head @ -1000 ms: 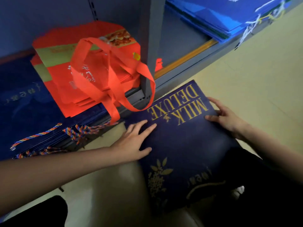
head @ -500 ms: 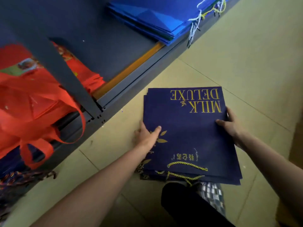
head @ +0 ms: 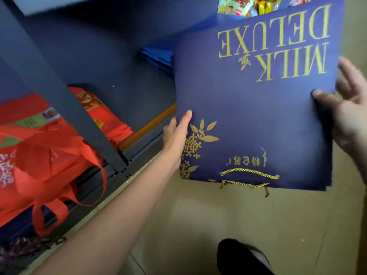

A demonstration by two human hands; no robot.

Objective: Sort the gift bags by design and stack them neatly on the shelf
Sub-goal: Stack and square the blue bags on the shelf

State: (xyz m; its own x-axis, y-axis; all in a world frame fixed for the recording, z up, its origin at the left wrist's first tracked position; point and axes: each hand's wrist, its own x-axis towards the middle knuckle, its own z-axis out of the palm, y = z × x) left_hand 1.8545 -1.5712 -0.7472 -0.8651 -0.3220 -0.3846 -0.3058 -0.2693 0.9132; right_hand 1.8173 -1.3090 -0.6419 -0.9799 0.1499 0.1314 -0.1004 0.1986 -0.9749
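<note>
Both hands, left hand point(head: 176, 133) and right hand point(head: 349, 114), grip navy bags point(head: 258, 116) mid-frame; red bags point(head: 39, 155) shelved lower left, navy ones not yet.

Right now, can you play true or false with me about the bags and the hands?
1. Both hands hold the dark blue MILK DELUXE bags. True: the left hand grips one side edge and the right hand the other.
2. The gold words on the blue bags read the right way up. False: they appear upside down in this view.
3. Red bags lie on the shelf to the left. True.
4. The blue bags' rope handles are red. False: the rope handle is gold.
5. The blue bags lie flat on the floor. False: they are lifted above the floor.
</note>
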